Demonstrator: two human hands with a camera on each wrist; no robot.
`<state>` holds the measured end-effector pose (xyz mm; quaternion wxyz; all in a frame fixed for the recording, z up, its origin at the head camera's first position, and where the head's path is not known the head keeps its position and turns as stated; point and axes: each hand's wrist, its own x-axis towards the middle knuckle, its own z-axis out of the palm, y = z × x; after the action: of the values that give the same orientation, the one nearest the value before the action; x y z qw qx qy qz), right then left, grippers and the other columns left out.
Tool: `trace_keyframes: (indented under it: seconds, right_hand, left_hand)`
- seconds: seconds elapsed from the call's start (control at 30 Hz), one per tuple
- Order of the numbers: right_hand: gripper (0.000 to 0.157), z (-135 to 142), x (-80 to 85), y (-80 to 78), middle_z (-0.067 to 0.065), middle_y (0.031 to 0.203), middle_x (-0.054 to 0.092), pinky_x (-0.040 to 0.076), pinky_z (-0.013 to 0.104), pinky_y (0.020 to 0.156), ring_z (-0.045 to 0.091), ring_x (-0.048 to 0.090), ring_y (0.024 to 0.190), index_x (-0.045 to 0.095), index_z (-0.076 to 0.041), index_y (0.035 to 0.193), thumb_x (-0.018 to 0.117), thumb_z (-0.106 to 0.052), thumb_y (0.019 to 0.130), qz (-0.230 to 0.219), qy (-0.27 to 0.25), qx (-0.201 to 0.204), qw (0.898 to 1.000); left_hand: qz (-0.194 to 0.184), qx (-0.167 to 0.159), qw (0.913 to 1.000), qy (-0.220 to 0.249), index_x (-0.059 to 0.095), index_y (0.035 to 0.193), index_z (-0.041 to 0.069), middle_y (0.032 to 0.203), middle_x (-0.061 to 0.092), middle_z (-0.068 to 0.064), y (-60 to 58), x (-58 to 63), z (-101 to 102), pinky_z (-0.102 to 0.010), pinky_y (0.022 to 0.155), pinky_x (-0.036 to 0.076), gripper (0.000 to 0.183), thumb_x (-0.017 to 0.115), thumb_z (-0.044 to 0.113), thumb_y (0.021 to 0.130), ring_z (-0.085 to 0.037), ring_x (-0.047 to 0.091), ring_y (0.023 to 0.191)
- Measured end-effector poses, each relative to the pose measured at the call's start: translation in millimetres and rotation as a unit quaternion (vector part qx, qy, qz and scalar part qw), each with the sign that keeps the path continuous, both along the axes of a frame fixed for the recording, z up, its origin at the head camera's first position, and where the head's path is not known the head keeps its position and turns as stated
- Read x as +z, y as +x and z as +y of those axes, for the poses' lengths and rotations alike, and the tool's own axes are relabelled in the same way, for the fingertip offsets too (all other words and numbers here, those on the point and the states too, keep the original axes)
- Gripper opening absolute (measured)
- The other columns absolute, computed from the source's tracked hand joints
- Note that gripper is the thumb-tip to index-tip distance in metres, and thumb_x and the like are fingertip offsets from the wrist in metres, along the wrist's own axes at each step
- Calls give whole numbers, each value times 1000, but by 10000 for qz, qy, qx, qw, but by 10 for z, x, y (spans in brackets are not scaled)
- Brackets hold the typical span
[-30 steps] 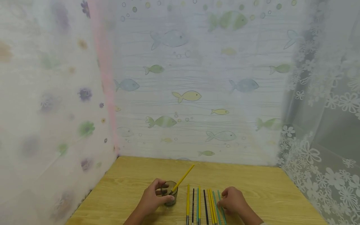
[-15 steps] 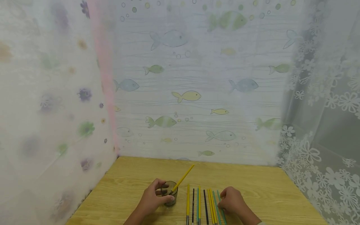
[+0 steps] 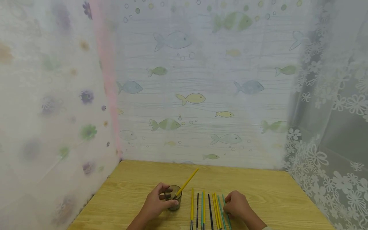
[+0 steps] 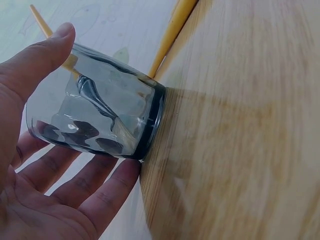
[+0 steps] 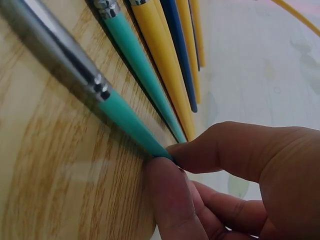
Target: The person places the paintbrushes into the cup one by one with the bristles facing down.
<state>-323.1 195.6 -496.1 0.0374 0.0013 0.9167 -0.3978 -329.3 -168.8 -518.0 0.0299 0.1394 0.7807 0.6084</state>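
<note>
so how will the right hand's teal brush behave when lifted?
The teal brush looks stiff, its handle straight; probably light, being slim; and may droop at its metal end, as the right hand pinches only the handle's tip.

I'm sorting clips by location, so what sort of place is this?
Likely a screened-off tabletop workspace, probably indoors: fish-print sheeting hangs behind a wood-grain table, and paintbrushes lie in a row on it.
</note>
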Motion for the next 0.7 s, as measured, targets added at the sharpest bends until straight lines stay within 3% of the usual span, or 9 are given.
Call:
trace_keyframes:
  seconds: [0.17,0.33,0.7]
  right_hand:
    - [29,18,-23,-31,8,82,67,60,29,57,15,67,59,71,11,104,71,4,76,129,6,-44,9999]
    - [29,43,-14,-66,6,87,71,61,34,66,16,68,75,73,8,103,75,-3,76,339,153,-172,9992]
    - [37,39,120,-84,14,100,65,62,35,57,22,66,78,64,8,120,72,-5,86,222,-771,-260,9964]
  left_hand:
    - [-14,7,10000,-36,49,140,1,143,57,-22,-20,-12,-2,-40,89,62,82,90,40,80,-42,62,126]
    - [-17,48,10000,-29,50,140,2,142,58,-21,-24,-12,14,-39,88,62,82,91,40,80,-42,63,125]
    - [29,50,10000,-39,50,140,1,142,58,-21,0,-4,8,-38,89,62,82,90,40,80,-41,63,125]
